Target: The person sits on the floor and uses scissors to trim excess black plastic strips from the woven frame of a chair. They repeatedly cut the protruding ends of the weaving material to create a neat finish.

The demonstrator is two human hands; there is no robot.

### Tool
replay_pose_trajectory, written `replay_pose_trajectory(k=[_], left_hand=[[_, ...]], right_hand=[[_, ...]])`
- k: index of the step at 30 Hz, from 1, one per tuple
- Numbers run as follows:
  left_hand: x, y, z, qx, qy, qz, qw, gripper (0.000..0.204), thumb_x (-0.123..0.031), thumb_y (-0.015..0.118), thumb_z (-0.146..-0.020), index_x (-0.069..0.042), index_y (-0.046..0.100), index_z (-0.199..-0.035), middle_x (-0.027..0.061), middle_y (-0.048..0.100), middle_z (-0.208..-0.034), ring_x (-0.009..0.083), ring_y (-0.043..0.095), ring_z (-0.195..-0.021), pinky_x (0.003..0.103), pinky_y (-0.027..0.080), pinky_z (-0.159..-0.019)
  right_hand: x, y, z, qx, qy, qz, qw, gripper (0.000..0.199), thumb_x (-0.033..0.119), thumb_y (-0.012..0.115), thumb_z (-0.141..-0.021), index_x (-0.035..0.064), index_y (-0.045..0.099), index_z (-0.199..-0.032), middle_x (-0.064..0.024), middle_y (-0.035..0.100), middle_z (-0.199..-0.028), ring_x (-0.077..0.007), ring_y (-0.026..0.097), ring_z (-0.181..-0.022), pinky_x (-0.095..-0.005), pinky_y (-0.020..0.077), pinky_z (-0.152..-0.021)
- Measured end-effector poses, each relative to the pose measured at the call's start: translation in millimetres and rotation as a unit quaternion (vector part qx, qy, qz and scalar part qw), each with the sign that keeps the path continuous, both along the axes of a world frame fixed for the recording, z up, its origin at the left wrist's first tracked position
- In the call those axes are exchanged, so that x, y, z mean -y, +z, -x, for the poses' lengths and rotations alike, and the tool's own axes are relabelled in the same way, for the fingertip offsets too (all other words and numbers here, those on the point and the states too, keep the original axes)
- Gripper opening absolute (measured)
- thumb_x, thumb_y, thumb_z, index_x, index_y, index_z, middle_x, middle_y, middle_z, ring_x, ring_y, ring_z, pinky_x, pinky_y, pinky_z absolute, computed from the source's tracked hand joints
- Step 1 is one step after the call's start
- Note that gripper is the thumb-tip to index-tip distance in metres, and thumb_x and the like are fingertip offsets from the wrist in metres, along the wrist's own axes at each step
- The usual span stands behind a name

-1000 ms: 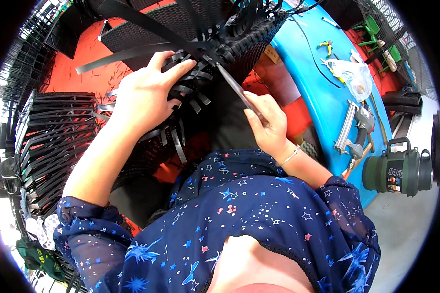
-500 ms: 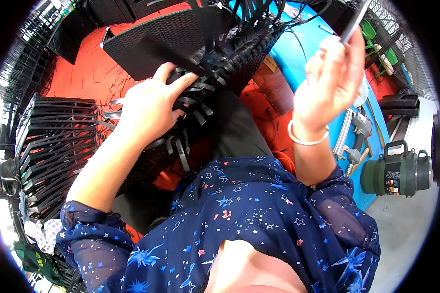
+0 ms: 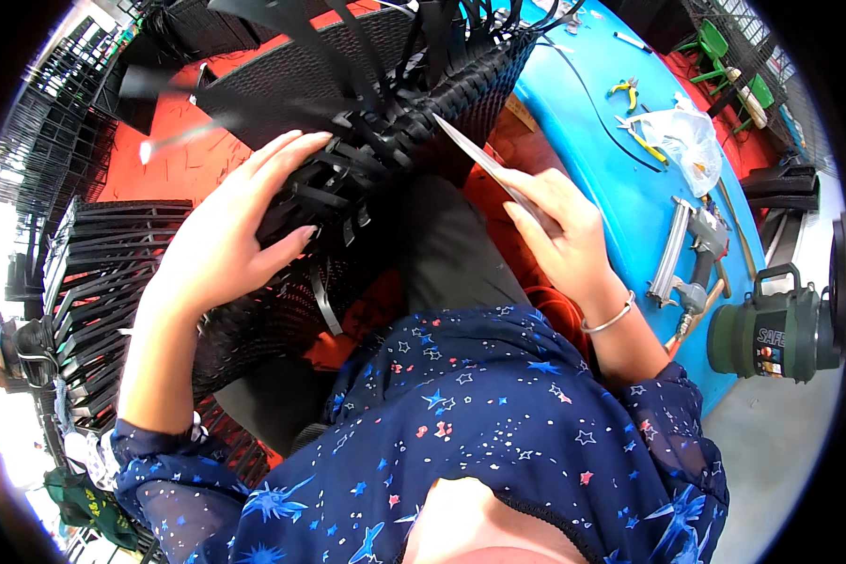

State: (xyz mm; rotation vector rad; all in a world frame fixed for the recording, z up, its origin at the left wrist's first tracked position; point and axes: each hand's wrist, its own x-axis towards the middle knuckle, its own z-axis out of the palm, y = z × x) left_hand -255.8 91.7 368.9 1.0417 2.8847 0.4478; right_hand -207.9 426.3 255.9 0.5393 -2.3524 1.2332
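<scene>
A black wicker-like piece (image 3: 414,132) made of flat plastic strips lies across my lap, with a thick braided edge running from lower left to upper right. Many loose strips (image 3: 343,61) fan up from that edge, some of them smeared by motion. My left hand (image 3: 218,233) lies along its left end, fingers stretched and thumb apart, with no strip gripped. Wrapped in the fingers of my right hand (image 3: 569,235) is a long tapered metal pointed tool (image 3: 484,162). Its tip points up and left, close to the right side of the braided edge.
On the blue table (image 3: 583,122) at right lie yellow-handled pliers (image 3: 625,91), a clear plastic bag (image 3: 691,141) and a pneumatic gun (image 3: 694,249). A dark green jug (image 3: 766,334) stands beyond its near end. Stacked black woven frames (image 3: 113,282) fill the left; strip scraps litter the red floor (image 3: 183,164).
My right hand has come down and left from above the table, bringing the pointed tool to the braided edge. My left hand has drawn back left and opened from the strips.
</scene>
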Motion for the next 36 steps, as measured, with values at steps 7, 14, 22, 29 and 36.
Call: replay_pose_trajectory(k=[7, 14, 22, 29, 36], left_hand=[[-31.5, 60.9, -48.9, -0.171, -0.086, 0.025, 0.981, 0.035, -0.005, 0.068, -0.086, -0.001, 0.071, -0.120, 0.0199, 0.068, -0.124, 0.0359, 0.069, -0.111, 0.043, 0.056, -0.094], [-62.8, 17.4, 18.5, -0.253, -0.125, 0.036, 0.959, 0.027, -0.011, 0.073, -0.084, -0.005, 0.071, -0.110, 0.0113, 0.069, -0.119, 0.0321, 0.063, -0.118, 0.045, 0.049, -0.104], [-25.4, -3.2, 32.8, -0.106, 0.035, 0.022, 0.993, 0.026, -0.024, 0.076, -0.090, -0.013, 0.075, -0.114, 0.0064, 0.056, -0.150, 0.0349, 0.066, -0.119, 0.043, 0.054, -0.100], [-16.1, -32.6, 26.5, -0.139, 0.005, -0.054, 0.989, 0.021, -0.021, 0.076, -0.090, -0.010, 0.078, -0.108, 0.0117, 0.061, -0.142, 0.0339, 0.062, -0.127, 0.042, 0.051, -0.104], [-19.2, -42.5, 25.9, -0.036, 0.047, -0.123, 0.991, 0.024, -0.022, 0.072, -0.095, -0.013, 0.076, -0.117, 0.0173, 0.057, -0.144, 0.0366, 0.066, -0.118, 0.041, 0.052, -0.101]], right_hand=[[30.9, -7.7, 22.3, -0.024, 0.019, -0.041, 0.999, 0.036, 0.009, 0.070, -0.092, 0.0171, 0.072, -0.127, -0.0064, 0.056, -0.083, -0.0220, 0.060, -0.064, -0.0340, 0.0497, -0.059], [32.2, 7.2, 19.2, -0.001, 0.024, -0.110, 0.994, 0.035, 0.005, 0.071, -0.091, 0.0138, 0.074, -0.125, -0.0070, 0.060, -0.084, -0.0230, 0.061, -0.067, -0.0347, 0.0496, -0.061], [31.3, 21.2, 18.9, 0.004, 0.030, -0.124, 0.992, 0.035, 0.005, 0.071, -0.090, 0.0133, 0.075, -0.124, -0.0077, 0.060, -0.084, -0.0227, 0.061, -0.067, -0.0341, 0.0499, -0.061], [21.5, 71.5, 27.0, -0.027, 0.052, -0.267, 0.962, 0.030, 0.009, 0.070, -0.092, 0.0120, 0.075, -0.121, -0.0092, 0.057, -0.082, -0.0254, 0.060, -0.066, -0.0350, 0.0488, -0.060], [17.8, 113.7, 39.3, -0.026, 0.093, -0.392, 0.915, 0.019, 0.018, 0.068, -0.095, 0.0131, 0.075, -0.112, -0.0092, 0.059, -0.085, -0.0295, 0.064, -0.076, -0.0393, 0.0512, -0.066]])
